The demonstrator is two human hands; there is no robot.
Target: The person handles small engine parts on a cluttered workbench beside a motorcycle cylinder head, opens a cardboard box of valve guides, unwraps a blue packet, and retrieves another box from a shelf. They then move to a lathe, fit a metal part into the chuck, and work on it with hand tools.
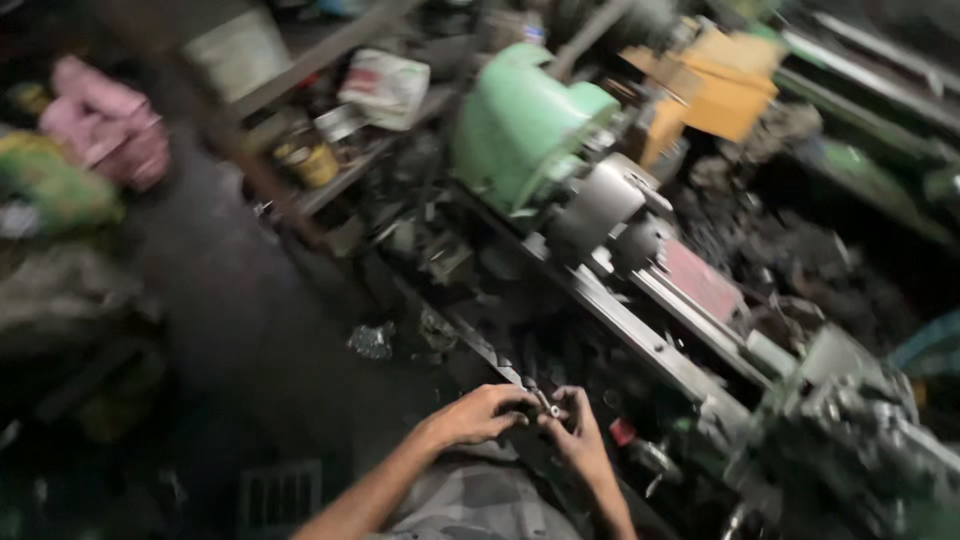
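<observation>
Head view, blurred by motion, so fine detail is limited. Both hands meet at bottom centre, fingertips together on a small metal part (547,405), light-coloured, kind not discernible. Left hand (487,413) pinches it from the left side; right hand (578,438) closes on it from the right, fingers curled. Judged: two-handed pinch suits a piece too small for one-handed control, and it's held close to the body, just above the near edge of the lathe bed (640,335), prob. for steadiness.

Green lathe headstock (520,125) sits upper centre w/ grey chuck (600,205) facing down the bed; hands are well apart from the chuck. Red plate (700,280) lies on the bed rails beyond the chuck. Shelf (340,175) to the left carries a yellow tin (312,160) and a white bag (385,88), within reach of the machine. Pink cloth (105,120) lies far left, apart from the work. Orange cardboard (715,85) rests behind the headstock.
</observation>
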